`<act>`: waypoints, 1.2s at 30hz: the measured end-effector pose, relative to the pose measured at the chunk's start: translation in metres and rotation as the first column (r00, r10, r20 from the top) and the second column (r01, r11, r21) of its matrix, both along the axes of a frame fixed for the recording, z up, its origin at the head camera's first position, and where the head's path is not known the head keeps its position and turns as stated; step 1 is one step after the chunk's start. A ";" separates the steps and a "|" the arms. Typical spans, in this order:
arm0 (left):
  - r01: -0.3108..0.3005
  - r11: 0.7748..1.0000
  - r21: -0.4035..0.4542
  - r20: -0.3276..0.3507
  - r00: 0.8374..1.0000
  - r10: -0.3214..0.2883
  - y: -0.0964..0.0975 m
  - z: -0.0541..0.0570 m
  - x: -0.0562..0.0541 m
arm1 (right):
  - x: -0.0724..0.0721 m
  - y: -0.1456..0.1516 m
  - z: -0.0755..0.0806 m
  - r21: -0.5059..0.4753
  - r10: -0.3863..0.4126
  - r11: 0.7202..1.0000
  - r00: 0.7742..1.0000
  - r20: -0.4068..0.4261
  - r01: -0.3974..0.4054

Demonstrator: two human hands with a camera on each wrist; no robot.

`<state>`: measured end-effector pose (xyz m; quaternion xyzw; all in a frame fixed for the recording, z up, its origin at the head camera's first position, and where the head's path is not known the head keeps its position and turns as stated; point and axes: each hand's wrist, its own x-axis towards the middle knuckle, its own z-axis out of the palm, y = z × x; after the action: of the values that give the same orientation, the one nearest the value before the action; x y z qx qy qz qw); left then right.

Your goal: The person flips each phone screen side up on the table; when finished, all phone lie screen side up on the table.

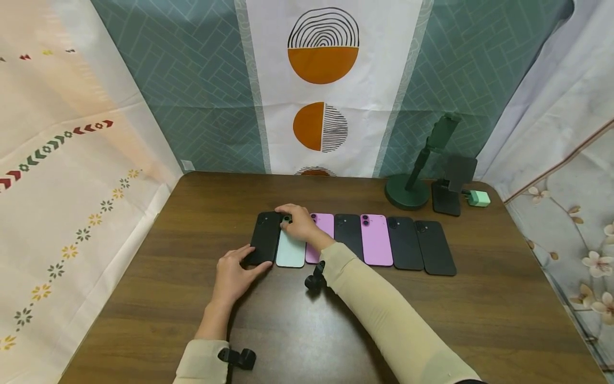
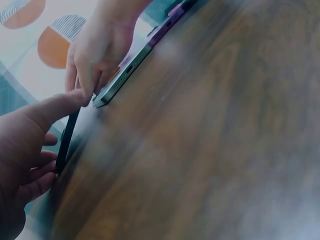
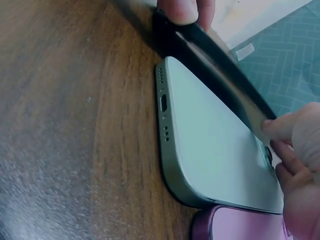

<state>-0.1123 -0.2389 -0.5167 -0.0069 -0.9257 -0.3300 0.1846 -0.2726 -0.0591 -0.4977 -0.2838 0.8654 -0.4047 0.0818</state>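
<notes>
A black phone point(image 1: 265, 238) lies at the left end of a row of phones, back up. My left hand point(image 1: 235, 274) holds it by its near end, thumb at one corner and fingers along the far side. My right hand point(image 1: 299, 223) reaches over the mint green phone point(image 1: 290, 250) and grips the black phone's upper end with its fingertips. In the right wrist view the black phone point(image 3: 220, 62) is tilted beside the flat mint phone point(image 3: 215, 135). The mint phone's camera area is partly covered by my right hand.
Rightward in the row are a pink phone point(image 1: 326, 224), a dark phone point(image 1: 348, 232), another pink phone point(image 1: 376, 240) and two dark phones. Behind them stand a green phone stand point(image 1: 408, 192), a black stand point(image 1: 446, 197) and a pale green charger point(image 1: 478, 198).
</notes>
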 end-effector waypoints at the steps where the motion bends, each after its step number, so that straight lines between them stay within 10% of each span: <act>1: 0.008 1.000 0.009 0.000 1.000 -0.008 -0.001 0.000 0.000 | 0.000 0.000 0.000 -0.007 0.007 1.000 1.000 -0.003 -0.007; 36: 0.114 0.984 -0.134 -0.110 0.986 -0.129 0.009 0.005 0.012 | 0.005 0.002 0.006 -0.059 0.101 0.993 0.994 -0.032 -0.103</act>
<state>-0.1005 -0.2303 -0.5120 -0.0948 -0.9302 -0.2800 0.2175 -0.2678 -0.0567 -0.4915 -0.3358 0.8383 -0.4218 0.0813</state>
